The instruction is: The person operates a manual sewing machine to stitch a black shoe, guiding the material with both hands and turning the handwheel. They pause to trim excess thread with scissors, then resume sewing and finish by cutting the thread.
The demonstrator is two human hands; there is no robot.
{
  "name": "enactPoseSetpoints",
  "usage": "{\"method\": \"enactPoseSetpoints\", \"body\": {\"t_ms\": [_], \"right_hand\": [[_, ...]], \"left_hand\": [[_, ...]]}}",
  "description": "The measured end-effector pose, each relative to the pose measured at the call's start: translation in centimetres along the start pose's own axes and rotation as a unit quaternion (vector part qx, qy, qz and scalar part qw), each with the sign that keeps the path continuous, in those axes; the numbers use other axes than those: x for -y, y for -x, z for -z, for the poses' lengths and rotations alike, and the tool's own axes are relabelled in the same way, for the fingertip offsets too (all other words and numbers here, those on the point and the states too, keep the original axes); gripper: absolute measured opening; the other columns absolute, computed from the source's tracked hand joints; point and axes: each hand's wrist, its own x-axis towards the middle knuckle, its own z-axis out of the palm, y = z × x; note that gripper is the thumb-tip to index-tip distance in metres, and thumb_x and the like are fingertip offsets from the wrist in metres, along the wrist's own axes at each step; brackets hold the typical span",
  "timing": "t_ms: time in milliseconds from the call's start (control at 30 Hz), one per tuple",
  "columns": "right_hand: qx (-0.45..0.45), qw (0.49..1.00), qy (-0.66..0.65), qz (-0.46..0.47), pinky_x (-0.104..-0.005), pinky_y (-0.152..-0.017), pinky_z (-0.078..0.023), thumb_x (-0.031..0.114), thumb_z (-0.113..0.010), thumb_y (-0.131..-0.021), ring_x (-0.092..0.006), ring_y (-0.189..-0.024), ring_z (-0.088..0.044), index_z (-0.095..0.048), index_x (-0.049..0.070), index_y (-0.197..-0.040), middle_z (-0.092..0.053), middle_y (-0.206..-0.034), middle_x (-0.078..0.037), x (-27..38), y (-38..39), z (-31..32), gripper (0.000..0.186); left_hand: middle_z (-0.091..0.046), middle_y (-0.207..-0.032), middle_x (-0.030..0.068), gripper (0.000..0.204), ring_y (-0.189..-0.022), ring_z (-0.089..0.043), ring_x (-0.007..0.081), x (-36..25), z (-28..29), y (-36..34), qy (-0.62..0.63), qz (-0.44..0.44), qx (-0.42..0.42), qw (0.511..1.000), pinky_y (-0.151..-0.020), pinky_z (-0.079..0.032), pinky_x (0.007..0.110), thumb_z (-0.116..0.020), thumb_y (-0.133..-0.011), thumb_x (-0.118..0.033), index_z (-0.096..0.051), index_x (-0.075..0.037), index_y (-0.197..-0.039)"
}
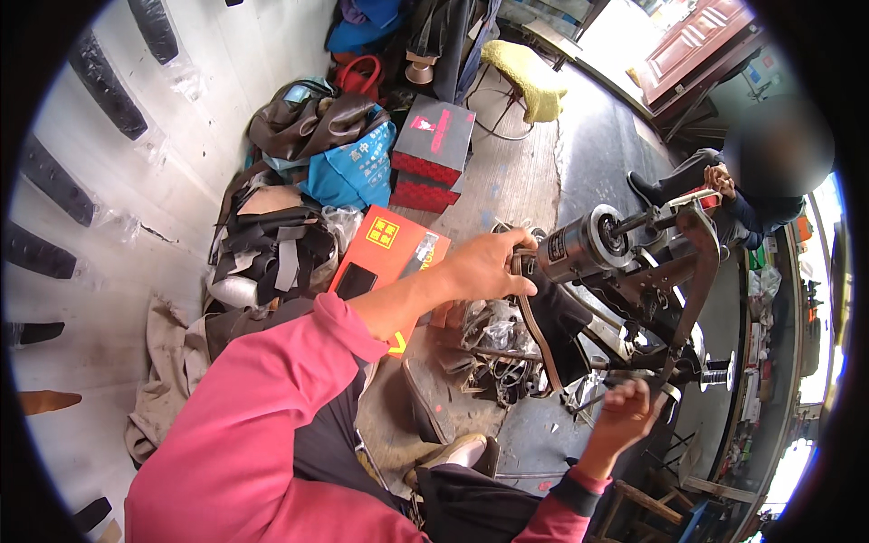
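Note:
My left hand (484, 267) grips a dark leather piece with a brown edge (566, 353), perhaps part of a shoe, hanging beside a worn metal hand-operated machine (584, 249). The machine has a steel cylinder on top, a long curved arm and a spool-like metal part (715, 371) at lower right. Just below the leather, beside the machine's lower end, my right hand (620, 416) has curled fingers; whether they hold anything is unclear. A pile of small scraps (498, 335) lies behind the leather.
An orange box (371, 253), stacked dark-and-red boxes (433, 136), a blue bag (348, 167) and leather scraps (272, 253) crowd the left. A yellow-covered seat (525, 72) stands behind. Another person (751, 217) sits at right near shelving (760, 335). Shoes (425, 407) lie below.

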Motion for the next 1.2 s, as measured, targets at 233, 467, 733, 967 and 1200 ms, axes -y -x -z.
{"method": "enactPoseSetpoints", "body": {"t_ms": [233,467,733,967,1200], "right_hand": [[0.013,0.982,0.174,0.074,-0.0296,-0.068,-0.057,0.027,-0.069,-0.099,-0.0187,-0.09,-0.068,-0.045,0.002,-0.141,-0.065,-0.114,-0.011,-5.1,-5.4,-4.4,0.055],[-0.087,0.666,0.717,0.187,-0.0406,-0.098,-0.044,0.011,-0.055,-0.099,-0.0265,-0.107,-0.058,-0.05,0.0,-0.131,-0.06,-0.114,-0.012,-11.8,-11.5,4.4,0.034],[0.057,0.588,0.759,0.275,-0.0481,-0.091,-0.052,0.012,-0.056,-0.095,-0.034,-0.106,-0.066,-0.064,0.004,-0.124,-0.067,-0.113,-0.02,-11.6,-8.7,-7.4,0.031],[0.058,0.571,0.807,0.139,-0.0579,-0.069,-0.053,0.034,-0.063,-0.095,-0.0492,-0.078,-0.067,-0.07,0.007,-0.089,-0.065,-0.077,-0.028,-9.0,-6.3,-10.2,0.028],[0.097,0.779,0.579,0.222,-0.0413,-0.085,-0.055,0.0,-0.07,-0.087,-0.0351,-0.092,-0.069,-0.066,0.0,-0.118,-0.07,-0.103,-0.017,-5.0,0.0,-14.1,0.032]], "left_hand": [[-0.074,-0.104,0.0184,0.055,-0.093,-0.071,0.0331,-2.0,0.6,0.0,-0.076,0.027,0.012,0.997,-0.087,-0.053,0.042,-0.08,-0.085,-0.036,-0.062,-0.003,-0.126],[-0.071,-0.081,0.015,0.056,-0.081,-0.07,0.0338,-1.1,-0.3,-0.2,-0.073,0.022,0.016,0.997,-0.075,-0.052,0.043,-0.075,-0.088,-0.038,-0.059,-0.005,-0.131],[-0.07,-0.078,0.0126,0.058,-0.074,-0.07,0.026,0.1,-0.8,-0.6,-0.044,0.042,0.018,0.998,-0.07,-0.053,0.037,-0.076,-0.085,-0.036,-0.056,-0.004,-0.13],[-0.072,-0.109,0.0095,0.051,-0.097,-0.067,0.0154,1.0,-0.7,-0.6,0.091,0.009,0.032,0.995,-0.09,-0.053,0.035,-0.08,-0.089,-0.024,-0.057,-0.001,-0.127],[-0.071,-0.104,0.008,0.052,-0.093,-0.066,0.0143,3.0,0.4,-0.6,0.029,0.014,0.024,0.999,-0.084,-0.053,0.033,-0.085,-0.082,-0.027,-0.059,-0.004,-0.121]]}}
